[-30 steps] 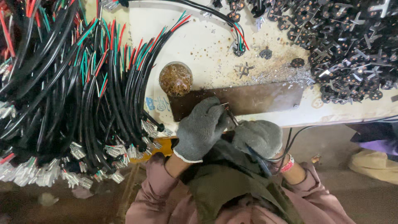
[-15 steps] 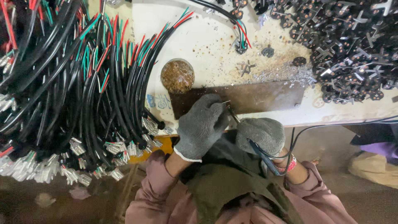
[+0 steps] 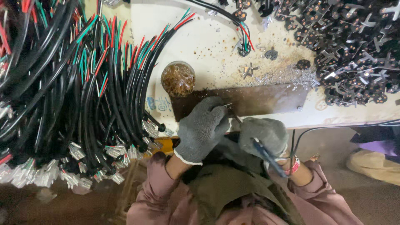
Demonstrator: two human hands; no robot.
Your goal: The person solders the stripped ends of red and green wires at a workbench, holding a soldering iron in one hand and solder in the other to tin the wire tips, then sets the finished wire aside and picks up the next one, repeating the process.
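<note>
The left hand (image 3: 203, 127), in a grey knit glove, rests on the near edge of a dark, rusty metal plate (image 3: 258, 100) that lies on the stained white workbench (image 3: 208, 41). Its fingers are curled almost shut, pinching a thin wire end (image 3: 227, 105) that pokes out at 2 o'clock from the fingertips. Just beside it, at 4 o'clock, the right hand (image 3: 262, 134), also gloved in grey, is closed around a slim dark tool (image 3: 266, 154); the handle runs back towards 5 o'clock and the tip (image 3: 235, 118) points to 10 o'clock, meeting the wire end between the two hands. Whether tip and wire touch cannot be told. At 11 o'clock from the left hand stands a small round pot of brown, crusty stuff (image 3: 178, 78). A big bundle of black cables with red and green cores (image 3: 83, 91) fills the 9 o'clock side. A heap of small dark metal parts (image 3: 354, 46) lies at 2 o'clock
</note>
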